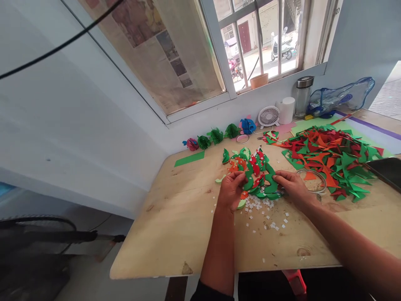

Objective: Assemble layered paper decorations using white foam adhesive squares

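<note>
My left hand is closed on a green curved paper piece, pinched between thumb and fingers. Across from it, my right hand pinches another green paper piece by its edge. Beneath and behind both hands spreads a loose pile of cut paper in green, red and orange. Many small white paper squares lie scattered on the wooden table just in front of the pile. Whether the two green pieces are joined to others is hard to make out.
A large heap of red, orange and green paper scraps covers the right side. A tape roll lies beside my right wrist. Along the wall stand several folded paper figures, a small white fan and a glass bottle. A dark phone-like slab sits far right.
</note>
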`<state>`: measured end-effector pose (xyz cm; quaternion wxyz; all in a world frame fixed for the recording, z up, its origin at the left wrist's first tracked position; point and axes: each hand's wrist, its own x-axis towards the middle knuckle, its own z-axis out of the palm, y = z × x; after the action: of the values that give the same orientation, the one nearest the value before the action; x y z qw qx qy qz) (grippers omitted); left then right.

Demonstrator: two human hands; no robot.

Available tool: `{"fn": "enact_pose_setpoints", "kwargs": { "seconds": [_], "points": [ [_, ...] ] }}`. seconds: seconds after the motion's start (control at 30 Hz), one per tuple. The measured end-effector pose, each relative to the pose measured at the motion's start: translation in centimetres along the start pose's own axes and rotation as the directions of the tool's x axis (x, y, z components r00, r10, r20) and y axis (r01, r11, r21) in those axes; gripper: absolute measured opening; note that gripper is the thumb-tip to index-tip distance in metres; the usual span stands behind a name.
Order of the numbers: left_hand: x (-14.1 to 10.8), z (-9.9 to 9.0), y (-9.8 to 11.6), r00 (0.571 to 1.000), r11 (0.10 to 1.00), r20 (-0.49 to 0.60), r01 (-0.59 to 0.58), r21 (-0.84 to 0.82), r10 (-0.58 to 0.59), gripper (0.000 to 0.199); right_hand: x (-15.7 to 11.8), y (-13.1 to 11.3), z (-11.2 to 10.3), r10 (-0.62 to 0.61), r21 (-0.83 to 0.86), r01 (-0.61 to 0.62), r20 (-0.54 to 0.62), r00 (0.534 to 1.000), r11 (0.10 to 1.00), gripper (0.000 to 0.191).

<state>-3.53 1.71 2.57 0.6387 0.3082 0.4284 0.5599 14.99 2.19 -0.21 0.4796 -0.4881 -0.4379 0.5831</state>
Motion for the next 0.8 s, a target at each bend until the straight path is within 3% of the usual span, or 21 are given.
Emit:
{"fn": "enact_pose_setpoints", "kwargs": {
  "seconds": [0.13, 0.33, 0.8],
  "points": [
    [-0.4, 2.0, -1.2, 0.994, 0.997, 0.085, 0.066, -0.046, -0.062, 0.028, 0.0, 0.0, 0.0, 0.009, 0.001, -0.009, 0.013, 1.0, 1.0, 0.02],
    [-0.5, 2.7, -2.7, 0.993, 0.996, 0.083, 0.082, -0.028, -0.079, 0.026, -0.4, -0.4, 0.3, -0.057, -0.067, 0.059, 0.034, 0.998, 0.996, 0.023],
    [-0.2, 3.5, -4.6, 0.989, 0.981, -0.064, -0.126, 0.147, 0.137, 0.015, -0.6, -0.7, 0.3, -0.12, -0.205, 0.127, 0.049, 0.992, 0.971, 0.023]
  ]
}}
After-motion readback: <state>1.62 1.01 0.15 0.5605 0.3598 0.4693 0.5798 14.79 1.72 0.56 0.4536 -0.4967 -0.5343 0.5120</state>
